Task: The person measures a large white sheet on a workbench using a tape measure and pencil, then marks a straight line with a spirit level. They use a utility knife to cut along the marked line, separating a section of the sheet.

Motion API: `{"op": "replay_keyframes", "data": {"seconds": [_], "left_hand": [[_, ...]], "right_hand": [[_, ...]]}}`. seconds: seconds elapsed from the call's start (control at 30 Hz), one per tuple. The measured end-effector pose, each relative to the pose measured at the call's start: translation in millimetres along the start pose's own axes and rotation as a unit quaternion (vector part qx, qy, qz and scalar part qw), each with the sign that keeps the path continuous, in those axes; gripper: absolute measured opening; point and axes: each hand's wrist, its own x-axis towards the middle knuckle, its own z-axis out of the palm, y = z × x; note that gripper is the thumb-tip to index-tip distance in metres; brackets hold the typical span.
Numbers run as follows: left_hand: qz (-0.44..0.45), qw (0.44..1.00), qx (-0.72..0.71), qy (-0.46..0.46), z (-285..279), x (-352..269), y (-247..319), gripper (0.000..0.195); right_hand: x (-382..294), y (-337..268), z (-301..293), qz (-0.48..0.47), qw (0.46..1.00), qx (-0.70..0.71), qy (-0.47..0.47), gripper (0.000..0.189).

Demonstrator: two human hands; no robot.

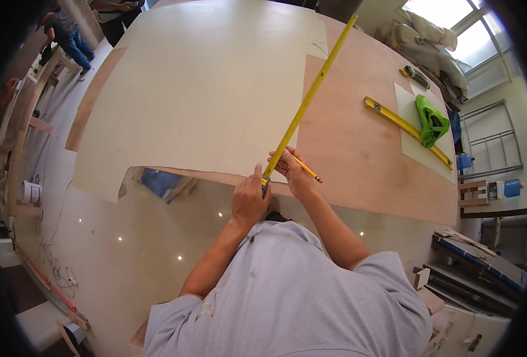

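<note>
My left hand point(250, 197) grips the case of a tape measure point(265, 182) at the near edge of the table. The yellow tape blade point(310, 96) is drawn out, running up and to the right across the work surface. Just right of the case, my right hand point(295, 173) holds a yellow pencil point(307, 168) with its eraser end towards me; its fingertips are beside the blade. Beneath the blade lie a large cream sheet point(201, 89) with an irregular near edge and pinkish plywood point(343, 143). Whether the right fingers also pinch the blade, I cannot tell.
On the right of the table lie a yellow spirit level point(406, 128), a bright green bag point(432, 120) and a dark rolled item point(417, 76). A white bucket point(31, 192) and loose cables point(58, 267) are on the left floor. One person point(67, 38) bends at a bench; another stands beyond the table.
</note>
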Motion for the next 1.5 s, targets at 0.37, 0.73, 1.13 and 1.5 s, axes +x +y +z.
{"op": "replay_keyframes", "data": {"seconds": [0.37, 0.73, 1.13, 1.5], "left_hand": [[0.002, 0.999, 0.037, -0.019, 3, -1, -6, 0.068], [-0.019, 1.0, 0.001, 0.003, 12, 0, -17, 0.073], [-0.264, 0.891, -0.311, -0.199, 51, -1, 19, 0.062], [-0.037, 0.846, -0.331, -0.415, 82, -30, 58, 0.024]], "right_hand": [[20, -16, -7, -0.044, 0.999, 0.018, 0.017, 0.035], [-5, 14, -17, 0.025, 0.998, -0.048, 0.029, 0.049], [-88, 21, -35, 0.009, 0.988, -0.151, -0.004, 0.048], [-166, 35, -130, 0.099, 0.992, -0.074, 0.038, 0.055]]}}
